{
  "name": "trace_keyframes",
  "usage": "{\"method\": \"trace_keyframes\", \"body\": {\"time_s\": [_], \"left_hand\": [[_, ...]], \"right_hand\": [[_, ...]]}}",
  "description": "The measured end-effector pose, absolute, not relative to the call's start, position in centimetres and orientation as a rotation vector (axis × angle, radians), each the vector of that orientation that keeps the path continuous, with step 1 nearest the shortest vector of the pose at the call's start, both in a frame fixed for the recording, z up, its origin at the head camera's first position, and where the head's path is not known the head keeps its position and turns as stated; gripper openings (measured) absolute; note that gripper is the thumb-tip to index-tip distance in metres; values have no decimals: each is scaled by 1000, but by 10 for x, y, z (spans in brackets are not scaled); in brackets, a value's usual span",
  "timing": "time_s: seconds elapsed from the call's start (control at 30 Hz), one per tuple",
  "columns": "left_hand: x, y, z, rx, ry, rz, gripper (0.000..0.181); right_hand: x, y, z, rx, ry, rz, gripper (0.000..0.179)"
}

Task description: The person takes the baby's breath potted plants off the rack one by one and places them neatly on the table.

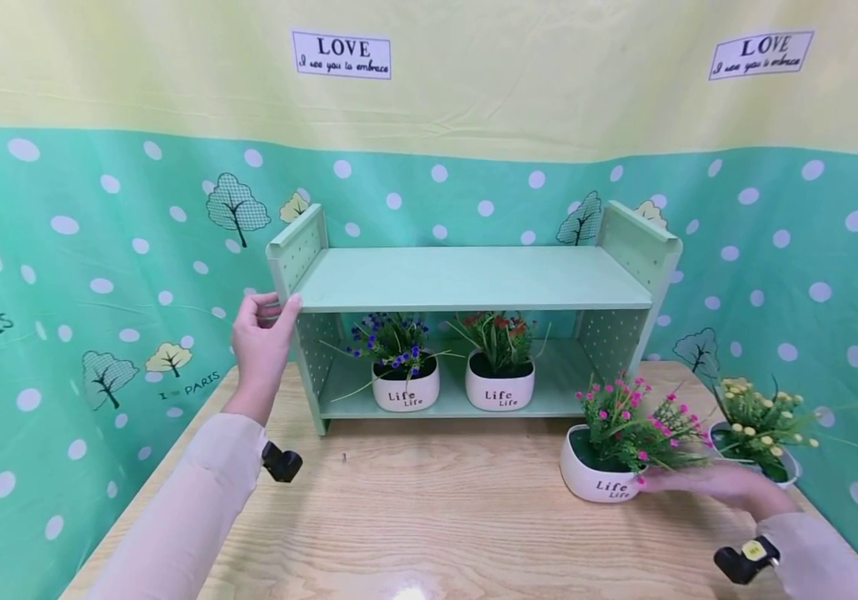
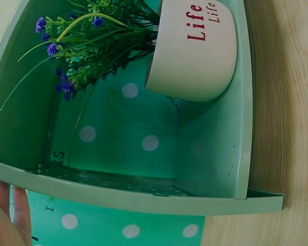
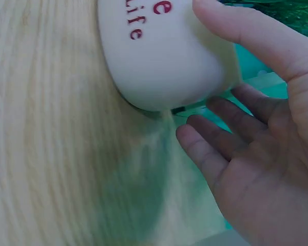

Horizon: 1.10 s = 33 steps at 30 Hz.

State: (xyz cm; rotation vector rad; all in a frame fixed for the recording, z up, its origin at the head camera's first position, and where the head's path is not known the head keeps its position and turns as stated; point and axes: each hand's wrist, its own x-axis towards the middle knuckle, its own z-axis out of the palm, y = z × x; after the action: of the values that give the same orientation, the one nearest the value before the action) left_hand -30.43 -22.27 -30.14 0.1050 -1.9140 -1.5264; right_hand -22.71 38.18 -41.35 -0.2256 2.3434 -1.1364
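A light green two-tier shelf (image 1: 474, 275) stands on the table. My left hand (image 1: 262, 342) holds its left side panel at the front edge, thumb in front and fingers on the outer side. In the left wrist view, only a few fingers (image 2: 21, 212) show beside the panel. At the front right, a white oval pot (image 1: 600, 475) with pink flowers sits on the table. My right hand (image 1: 729, 483) is at this pot's right end. The right wrist view shows the thumb against the pot (image 3: 169, 61) and the other fingers loosely extended around its end.
On the lower tier stand a pot with blue-purple flowers (image 1: 406, 392) and a pot with red-orange flowers (image 1: 500, 390). Behind my right forearm is a pot with yellow flowers (image 1: 781, 467). A dotted curtain (image 1: 62, 292) hangs around the wooden table (image 1: 414, 517).
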Motion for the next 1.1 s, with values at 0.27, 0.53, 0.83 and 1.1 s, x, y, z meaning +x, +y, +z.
{"method": "trace_keyframes", "body": {"time_s": [0.27, 0.53, 0.83, 1.1], "left_hand": [[-305, -223, -301, 100, -1909, -1528, 49], [-305, -223, -301, 99, -1910, -1525, 49], [-304, -222, -300, 101, -1910, -1537, 48], [-304, -222, -301, 104, -1913, -1538, 48]], "right_hand": [[-227, 387, -401, -198, 2502, -1085, 107], [-231, 400, -393, -528, 2689, -1127, 83], [-248, 407, -372, -873, 2673, -1353, 73], [-248, 400, -347, -739, 2779, -1341, 60]]}}
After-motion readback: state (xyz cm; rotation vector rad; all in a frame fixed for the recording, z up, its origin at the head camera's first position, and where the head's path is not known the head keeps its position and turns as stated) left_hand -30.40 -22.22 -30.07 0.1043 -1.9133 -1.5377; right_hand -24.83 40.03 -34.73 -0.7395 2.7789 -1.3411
